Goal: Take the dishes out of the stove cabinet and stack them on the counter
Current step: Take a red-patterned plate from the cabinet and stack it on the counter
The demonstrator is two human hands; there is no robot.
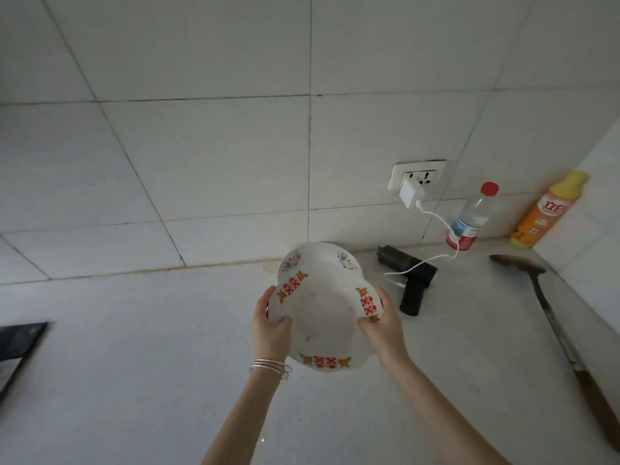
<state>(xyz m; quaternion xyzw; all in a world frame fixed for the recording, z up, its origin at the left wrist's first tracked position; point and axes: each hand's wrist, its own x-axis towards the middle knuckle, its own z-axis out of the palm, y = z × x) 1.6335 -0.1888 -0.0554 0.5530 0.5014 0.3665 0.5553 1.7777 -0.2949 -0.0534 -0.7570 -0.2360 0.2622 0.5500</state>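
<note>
Both hands grip one dish: the left hand is clamped on the left rim of the white ceramic plate with red double-happiness marks and orange flowers, thumb on top, and the right hand is clamped on its right rim in the same way. The plate is held in the air, tilted, above the pale speckled stone desk and partly over a second white plate with faint grey flower prints that lies just behind it. I cannot tell if the two plates touch.

Such a plate is stiff, smooth and breakable, of moderate weight I think. The glaze may be slippery, so holding opposite rims is the safe way, and it should be lowered flat and gently on the other plate to avoid chipping.

Farther right on the desk lies a black handheld device with a grip handle; a white charging cable runs up from it to a white plug adapter in the wall socket. Behind stand a clear plastic bottle with a red cap and an orange detergent bottle with a yellow top. A long dark metal ladle lies along the right side; its handle is cut off by the frame edge. At the left edge a black corner of some object, maybe the stove, is only partly seen. The cabinet is not in view, so the number of remaining dishes is unknown.
</note>
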